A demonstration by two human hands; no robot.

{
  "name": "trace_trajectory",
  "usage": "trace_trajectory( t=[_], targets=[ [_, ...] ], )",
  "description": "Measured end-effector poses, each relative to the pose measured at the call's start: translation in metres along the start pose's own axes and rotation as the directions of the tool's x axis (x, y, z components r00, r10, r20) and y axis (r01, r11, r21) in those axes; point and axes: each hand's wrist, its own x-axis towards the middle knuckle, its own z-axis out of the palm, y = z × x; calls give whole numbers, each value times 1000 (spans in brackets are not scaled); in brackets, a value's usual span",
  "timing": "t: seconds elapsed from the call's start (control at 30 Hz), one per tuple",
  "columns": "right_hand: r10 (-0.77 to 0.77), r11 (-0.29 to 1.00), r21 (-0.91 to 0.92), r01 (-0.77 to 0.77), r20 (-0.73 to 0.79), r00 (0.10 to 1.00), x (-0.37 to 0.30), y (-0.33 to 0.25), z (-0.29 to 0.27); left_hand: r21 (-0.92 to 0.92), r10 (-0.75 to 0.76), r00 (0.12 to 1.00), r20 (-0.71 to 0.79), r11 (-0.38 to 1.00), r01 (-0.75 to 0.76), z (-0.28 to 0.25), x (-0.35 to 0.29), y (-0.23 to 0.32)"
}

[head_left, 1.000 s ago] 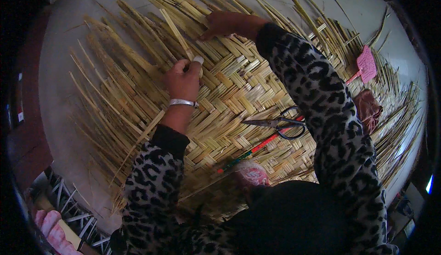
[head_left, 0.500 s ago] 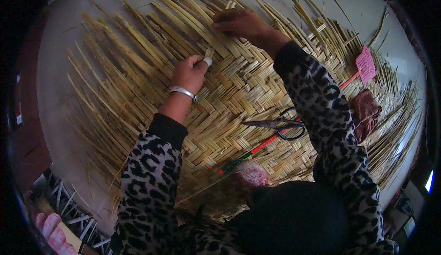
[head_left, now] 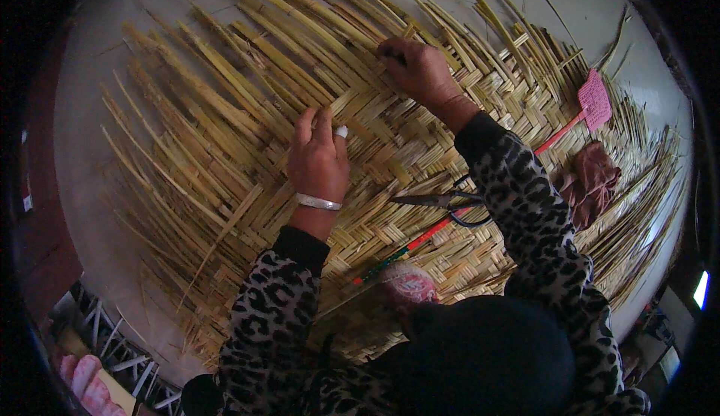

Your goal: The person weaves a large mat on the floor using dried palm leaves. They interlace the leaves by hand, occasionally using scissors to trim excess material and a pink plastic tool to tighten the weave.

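A partly woven mat (head_left: pixel 390 154) of flat yellowish plant strips spreads under both arms. My left hand (head_left: pixel 319 163), with a silver bracelet and a white wrap on the thumb, rests on the weave's upper edge. Its fingers are stretched and apart. Farther up and to the right, my right hand (head_left: pixel 418 73) has curled fingers pinched at a long strip (head_left: pixel 330 19); the fingertips are partly hidden. Scissors (head_left: pixel 427 200) with dark handles lie on the mat between my forearms, partly over a red and green stick (head_left: pixel 420 242).
Loose strip ends (head_left: pixel 172 116) fan out left and far over a pale floor (head_left: pixel 90 161). Beside my right sleeve lie a pink fly swatter (head_left: pixel 595 101) and a crumpled brown cloth (head_left: pixel 592 184). A pink-and-white round thing (head_left: pixel 409 285) is near the dark headwear below.
My left hand has moved right and nearer, its pinch now loosened into spread fingers. My right hand has shifted right and nearer, fingers curled. A loose strip now lies slanted across the others at left.
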Motion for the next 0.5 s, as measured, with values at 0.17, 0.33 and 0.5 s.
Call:
trace_trajectory(
  t=[0.17, 0.33, 0.5],
  targets=[
    [52, 998, 17, -52, 27, 998, 12, 1, 0, 351, 193, 966, 170, 905, -242, -7, 7, -5],
    [46, 996, -81, -43, 39, 998, -1, 0, -6, 415, 289, 929, 231, 834, -363, -10, 14, -9],
    [144, 969, 194, -150, 47, 988, 0, 13, -8, 356, 310, 872, 378, 821, -446, -19, 35, -11]
  ],
)
